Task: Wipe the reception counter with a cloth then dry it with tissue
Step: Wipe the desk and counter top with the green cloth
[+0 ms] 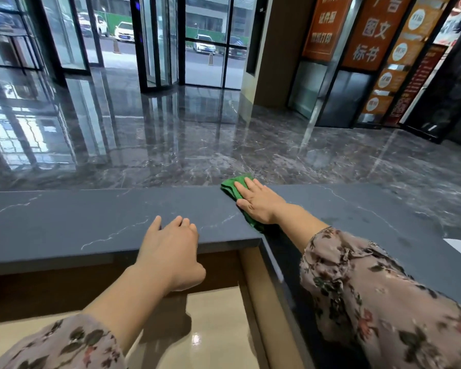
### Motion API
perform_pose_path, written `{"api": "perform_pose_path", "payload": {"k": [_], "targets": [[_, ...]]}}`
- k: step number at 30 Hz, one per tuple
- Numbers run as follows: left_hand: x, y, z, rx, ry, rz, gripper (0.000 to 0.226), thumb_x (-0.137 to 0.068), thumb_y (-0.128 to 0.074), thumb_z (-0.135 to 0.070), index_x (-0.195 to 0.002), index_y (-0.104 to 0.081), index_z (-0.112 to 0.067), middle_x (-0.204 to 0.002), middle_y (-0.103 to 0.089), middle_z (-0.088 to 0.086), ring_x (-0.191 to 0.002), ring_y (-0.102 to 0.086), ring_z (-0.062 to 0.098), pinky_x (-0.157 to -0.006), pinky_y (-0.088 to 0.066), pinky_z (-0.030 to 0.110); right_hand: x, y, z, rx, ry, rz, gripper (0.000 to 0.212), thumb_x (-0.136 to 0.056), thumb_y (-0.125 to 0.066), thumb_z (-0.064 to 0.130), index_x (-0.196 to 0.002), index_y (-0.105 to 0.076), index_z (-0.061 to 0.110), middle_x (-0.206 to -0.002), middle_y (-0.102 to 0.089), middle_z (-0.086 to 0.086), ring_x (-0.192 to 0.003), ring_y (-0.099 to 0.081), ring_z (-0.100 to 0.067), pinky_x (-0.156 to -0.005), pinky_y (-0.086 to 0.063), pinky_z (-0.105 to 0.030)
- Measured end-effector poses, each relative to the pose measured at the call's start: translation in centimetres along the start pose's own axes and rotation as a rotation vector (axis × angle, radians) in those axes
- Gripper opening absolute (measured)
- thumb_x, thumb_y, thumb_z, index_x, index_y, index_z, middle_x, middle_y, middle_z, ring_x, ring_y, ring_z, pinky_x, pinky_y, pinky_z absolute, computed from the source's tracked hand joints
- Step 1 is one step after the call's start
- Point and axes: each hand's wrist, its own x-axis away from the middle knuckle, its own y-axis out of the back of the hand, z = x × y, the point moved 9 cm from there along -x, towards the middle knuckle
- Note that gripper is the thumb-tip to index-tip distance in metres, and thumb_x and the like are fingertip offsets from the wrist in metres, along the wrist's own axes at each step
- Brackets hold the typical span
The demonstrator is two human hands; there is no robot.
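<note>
Where the two grey stone slabs of the worktop (64,225) meet at the corner, the green cloth (233,189) lies flat, reaching the far edge. Right hand (258,202) presses on it palm down, fingers extended; its grip is flat, not closed around the cloth. Left hand (171,251) rests on the near edge, grip loose and empty. Both sleeves are floral. Glossy marble floor (171,145) lies beyond.

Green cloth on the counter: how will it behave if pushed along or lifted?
The green cloth lies bunched and folded under the right hand, so it is probably limp and would droop if lifted. The counter looks smooth and polished, so it likely slides easily under a flat palm. It seems light and may bunch further.
</note>
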Motion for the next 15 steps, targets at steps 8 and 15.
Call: {"api": "perform_pose_path", "payload": {"k": [8, 15], "targets": [[-0.4, 0.5, -5.1, 0.026, 0.006, -0.027, 0.085, -0.083, -0.048, -0.042, -0.153, -0.008, -0.017, -0.161, -0.004, 0.003, -0.148, 0.005, 0.020, -0.119, 0.004, 0.049, 5.3, -0.6, -17.6, 0.001, -0.377, 0.041, 0.060, -0.104, -0.018, 0.041, -0.153, 0.007, 0.019, -0.160, 0.012, -0.013, -0.148, 0.008, -0.030, -0.120, -0.003, -0.042], [-0.1, 1.4, -8.0, 0.085, -0.027, -0.041, 0.082, -0.085, -0.048, -0.036, -0.153, -0.007, -0.016, -0.161, -0.003, 0.003, -0.148, 0.004, 0.017, -0.121, 0.001, 0.041, 6.0, -0.3, -14.1, -0.090, -0.380, 0.065, 0.063, -0.102, -0.022, 0.044, -0.154, 0.004, 0.019, -0.159, 0.014, -0.014, -0.147, 0.010, -0.034, -0.119, -0.001, -0.045]]}}
